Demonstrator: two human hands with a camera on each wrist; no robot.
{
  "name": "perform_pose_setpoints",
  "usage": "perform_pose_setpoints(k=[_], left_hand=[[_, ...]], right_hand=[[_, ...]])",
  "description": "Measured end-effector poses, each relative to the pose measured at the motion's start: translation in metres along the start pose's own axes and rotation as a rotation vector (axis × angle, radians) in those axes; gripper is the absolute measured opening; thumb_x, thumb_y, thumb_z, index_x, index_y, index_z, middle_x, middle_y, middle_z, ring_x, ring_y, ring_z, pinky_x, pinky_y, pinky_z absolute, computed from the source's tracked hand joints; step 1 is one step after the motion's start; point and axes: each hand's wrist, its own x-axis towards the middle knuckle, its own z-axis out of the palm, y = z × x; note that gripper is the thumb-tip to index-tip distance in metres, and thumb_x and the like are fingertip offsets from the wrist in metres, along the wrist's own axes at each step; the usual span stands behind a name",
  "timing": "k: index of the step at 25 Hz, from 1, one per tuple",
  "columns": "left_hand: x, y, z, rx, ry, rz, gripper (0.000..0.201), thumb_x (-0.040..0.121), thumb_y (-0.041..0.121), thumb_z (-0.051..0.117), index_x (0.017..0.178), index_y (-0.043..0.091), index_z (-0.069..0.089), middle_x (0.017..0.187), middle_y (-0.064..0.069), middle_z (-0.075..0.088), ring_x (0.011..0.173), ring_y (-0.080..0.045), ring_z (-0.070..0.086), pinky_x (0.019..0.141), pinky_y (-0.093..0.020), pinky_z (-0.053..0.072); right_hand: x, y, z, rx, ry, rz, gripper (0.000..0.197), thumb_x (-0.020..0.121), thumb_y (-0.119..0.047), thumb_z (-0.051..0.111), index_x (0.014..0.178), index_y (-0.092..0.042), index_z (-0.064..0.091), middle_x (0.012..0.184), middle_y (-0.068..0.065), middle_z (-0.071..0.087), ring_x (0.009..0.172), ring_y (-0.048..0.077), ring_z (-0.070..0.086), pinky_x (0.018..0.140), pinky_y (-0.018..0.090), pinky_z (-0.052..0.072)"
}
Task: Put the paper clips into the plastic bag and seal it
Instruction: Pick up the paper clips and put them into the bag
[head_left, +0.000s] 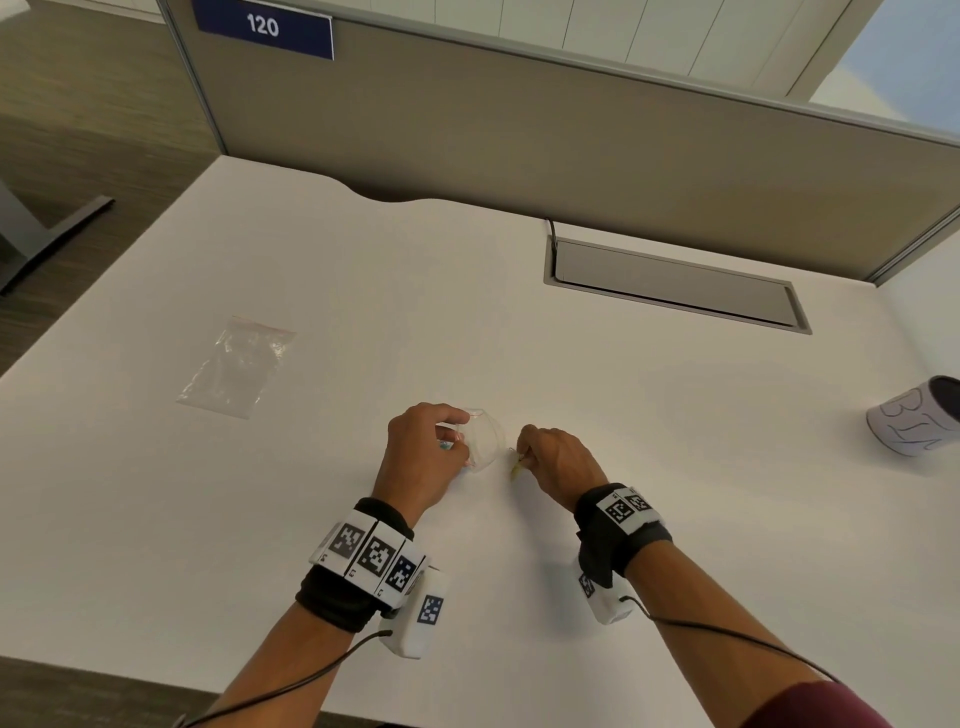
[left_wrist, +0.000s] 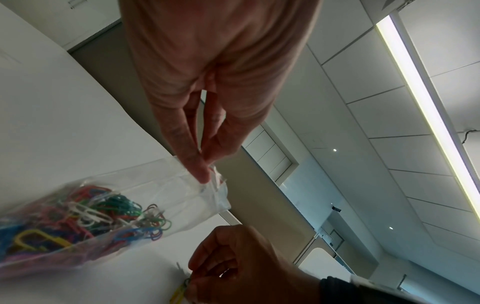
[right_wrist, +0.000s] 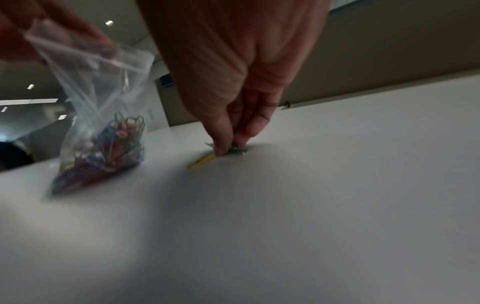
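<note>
My left hand (head_left: 434, 444) pinches the open mouth of a clear plastic bag (head_left: 484, 439) and holds it up from the white desk (head_left: 571, 389). The bag (left_wrist: 109, 207) holds several coloured paper clips (left_wrist: 85, 218), seen also as the heap of clips (right_wrist: 109, 148) at the bottom of the bag (right_wrist: 103, 92). Just right of it, my right hand (head_left: 550, 457) pinches a green paper clip (right_wrist: 235, 147) against the desk, thumb and fingertips (right_wrist: 223, 148) closed on it. A yellow paper clip (right_wrist: 201, 161) lies beside them, the same yellow clip (head_left: 517, 469) under that hand and the yellow clip (left_wrist: 179, 292).
A second, empty clear bag (head_left: 236, 366) lies flat at the desk's far left. A white cup with writing (head_left: 917, 418) lies on its side at the right edge. A grey cable hatch (head_left: 675, 283) sits at the back right, below a partition wall (head_left: 519, 135).
</note>
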Motion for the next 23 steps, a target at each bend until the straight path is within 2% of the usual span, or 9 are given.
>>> perform_pose_setpoints(k=[3, 7, 9, 11, 14, 15, 17, 20, 23], left_hand=[[0.000, 0.000, 0.001, -0.024, -0.005, 0.004, 0.029, 0.081, -0.007, 0.063, 0.106, 0.006, 0.071, 0.112, -0.010, 0.068, 0.086, -0.017, 0.069, 0.065, -0.012, 0.052], [0.000, 0.001, 0.001, -0.022, -0.006, -0.003, 0.030, 0.080, -0.006, 0.065, 0.108, 0.004, 0.071, 0.114, -0.010, 0.068, 0.088, -0.019, 0.069, 0.070, -0.018, 0.054], [0.000, 0.002, 0.000, -0.019, -0.004, -0.007, 0.030, 0.080, -0.006, 0.066, 0.109, 0.004, 0.070, 0.115, -0.010, 0.068, 0.089, -0.019, 0.069, 0.071, -0.017, 0.052], [0.000, 0.002, 0.000, -0.008, -0.006, -0.007, 0.030, 0.080, -0.005, 0.066, 0.109, 0.004, 0.070, 0.115, -0.010, 0.068, 0.089, -0.018, 0.069, 0.069, -0.014, 0.050], [0.000, 0.002, 0.000, 0.001, -0.007, -0.015, 0.031, 0.080, -0.005, 0.067, 0.109, 0.005, 0.070, 0.115, -0.011, 0.068, 0.089, -0.018, 0.069, 0.065, -0.009, 0.047], [0.001, 0.002, 0.000, -0.002, -0.007, -0.018, 0.031, 0.079, -0.005, 0.068, 0.109, 0.005, 0.070, 0.115, -0.011, 0.068, 0.089, -0.018, 0.069, 0.065, -0.009, 0.048], [0.000, 0.005, 0.000, -0.009, -0.011, -0.037, 0.032, 0.080, -0.005, 0.069, 0.110, 0.004, 0.069, 0.117, -0.012, 0.068, 0.092, -0.020, 0.069, 0.071, -0.016, 0.053], [-0.002, 0.009, 0.001, -0.013, -0.028, -0.071, 0.036, 0.080, -0.003, 0.070, 0.115, 0.003, 0.067, 0.118, -0.014, 0.068, 0.097, -0.023, 0.068, 0.079, -0.022, 0.053], [-0.003, 0.009, 0.000, -0.024, -0.031, -0.072, 0.038, 0.080, -0.004, 0.071, 0.117, 0.004, 0.066, 0.118, -0.014, 0.068, 0.095, -0.020, 0.067, 0.079, -0.022, 0.053]], right_hand=[[0.003, -0.002, -0.001, 0.135, -0.033, 0.095, 0.019, 0.085, -0.002, 0.055, 0.104, -0.003, 0.053, 0.095, 0.015, 0.067, 0.084, 0.032, 0.061, 0.071, 0.039, 0.051], [0.007, -0.008, -0.006, 0.184, -0.098, 0.159, 0.022, 0.085, 0.001, 0.051, 0.103, -0.001, 0.063, 0.104, 0.017, 0.065, 0.096, 0.031, 0.061, 0.079, 0.032, 0.048], [0.005, -0.010, -0.007, 0.175, -0.091, 0.184, 0.022, 0.083, 0.001, 0.052, 0.098, -0.003, 0.067, 0.102, 0.015, 0.067, 0.092, 0.029, 0.062, 0.077, 0.030, 0.047], [0.002, -0.012, -0.013, 0.220, -0.046, 0.222, 0.020, 0.080, 0.002, 0.054, 0.092, -0.003, 0.070, 0.093, 0.013, 0.069, 0.080, 0.023, 0.060, 0.070, 0.026, 0.046], [-0.001, -0.022, -0.037, 0.559, 0.106, 0.319, 0.013, 0.077, 0.002, 0.062, 0.084, -0.003, 0.072, 0.071, 0.007, 0.066, 0.062, 0.016, 0.058, 0.061, 0.025, 0.049], [-0.003, -0.027, -0.049, 0.737, 0.106, 0.319, 0.011, 0.077, 0.003, 0.065, 0.084, -0.001, 0.072, 0.069, 0.007, 0.066, 0.060, 0.015, 0.059, 0.062, 0.027, 0.052], [-0.002, -0.041, -0.070, 0.954, -0.015, 0.257, 0.010, 0.078, 0.005, 0.067, 0.087, 0.003, 0.071, 0.069, 0.009, 0.067, 0.060, 0.013, 0.061, 0.066, 0.024, 0.056], [0.007, -0.065, -0.081, 0.754, -0.149, 0.220, 0.011, 0.078, 0.000, 0.070, 0.088, 0.000, 0.072, 0.074, 0.011, 0.071, 0.065, 0.015, 0.067, 0.066, 0.022, 0.057], [0.014, -0.076, -0.074, 0.640, -0.105, 0.274, 0.017, 0.079, -0.006, 0.073, 0.096, -0.002, 0.072, 0.087, 0.015, 0.075, 0.077, 0.022, 0.074, 0.069, 0.026, 0.060]])
